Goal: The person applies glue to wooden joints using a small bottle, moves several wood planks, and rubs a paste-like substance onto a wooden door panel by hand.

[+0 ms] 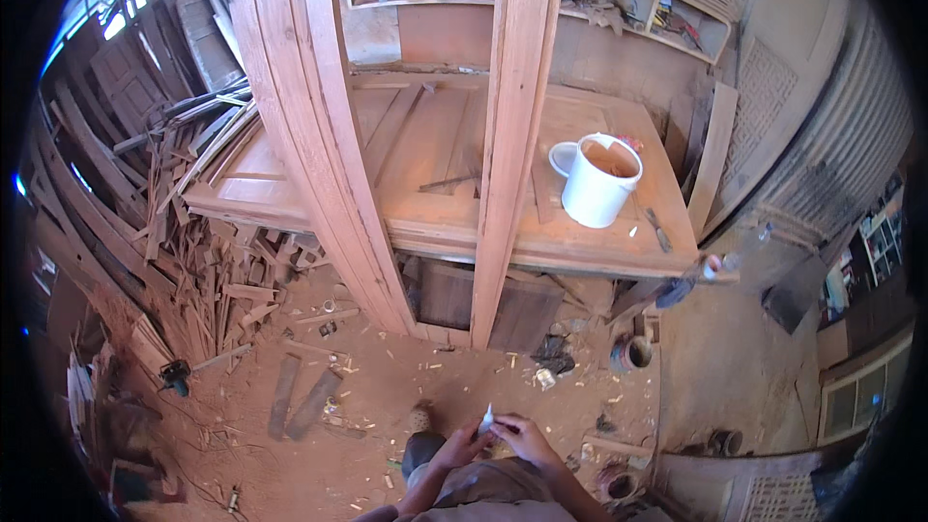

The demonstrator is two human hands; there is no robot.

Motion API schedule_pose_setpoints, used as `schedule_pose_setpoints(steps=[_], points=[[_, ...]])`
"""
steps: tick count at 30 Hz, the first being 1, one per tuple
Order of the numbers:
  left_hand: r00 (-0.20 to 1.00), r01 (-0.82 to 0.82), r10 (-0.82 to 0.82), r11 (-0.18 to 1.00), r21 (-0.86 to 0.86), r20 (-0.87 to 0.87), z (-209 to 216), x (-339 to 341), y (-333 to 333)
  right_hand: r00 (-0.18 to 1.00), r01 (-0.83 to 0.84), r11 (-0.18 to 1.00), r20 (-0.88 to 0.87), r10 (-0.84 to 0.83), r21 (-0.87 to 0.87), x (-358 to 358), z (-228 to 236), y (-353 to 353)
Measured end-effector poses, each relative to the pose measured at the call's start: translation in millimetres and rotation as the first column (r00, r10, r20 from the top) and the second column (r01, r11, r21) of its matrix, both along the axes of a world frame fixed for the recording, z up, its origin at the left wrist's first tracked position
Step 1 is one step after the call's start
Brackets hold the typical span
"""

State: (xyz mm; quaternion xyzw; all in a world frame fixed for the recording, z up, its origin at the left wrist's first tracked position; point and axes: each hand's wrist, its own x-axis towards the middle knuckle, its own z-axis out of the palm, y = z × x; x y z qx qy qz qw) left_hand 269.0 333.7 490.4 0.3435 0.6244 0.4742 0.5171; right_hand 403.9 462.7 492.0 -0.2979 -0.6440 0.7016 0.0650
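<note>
Close to my body, a small white bottle with a pointed nozzle [486,420] stands upright between my two hands. My left hand [461,448] is closed around its lower part. The fingers of my right hand [525,439] pinch at its side, and they hide part of it. Ahead of me a tall wooden frame [324,135] leans upright against the workbench [435,242]. On the right of the bench sits a white bucket [594,195] with brown stuff inside, and a brush-like tool [658,230] lies beside it.
Scrap wood [208,300] is heaped on the left, and two short boards [298,396] lie on the dusty floor. An open tin [631,353] stands below the bench's right end. Shelves with jars and tools [691,24] hang on the back wall. At lower right lies a wooden panel [735,483].
</note>
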Motion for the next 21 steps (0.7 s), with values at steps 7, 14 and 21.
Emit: schedule_pose_setpoints(steps=[7, 14, 21], points=[[0.955, -0.162, 0.167, 0.986, 0.042, -0.246, -9, -13, 44, 0.997, 0.068, 0.977, -0.032, -0.076, -0.202, 3, -12, 71], [0.738, -0.497, 0.370, 0.864, 0.083, 0.564, -73, -53, 108, 0.918, 0.393, 0.913, -0.007, -0.397, -0.109, 19, -67, 190], [0.970, -0.229, 0.240, 0.951, 0.209, -0.025, -61, -91, 184, 0.699, 0.678, 0.621, -0.084, -0.710, 0.394, 68, -130, 357]])
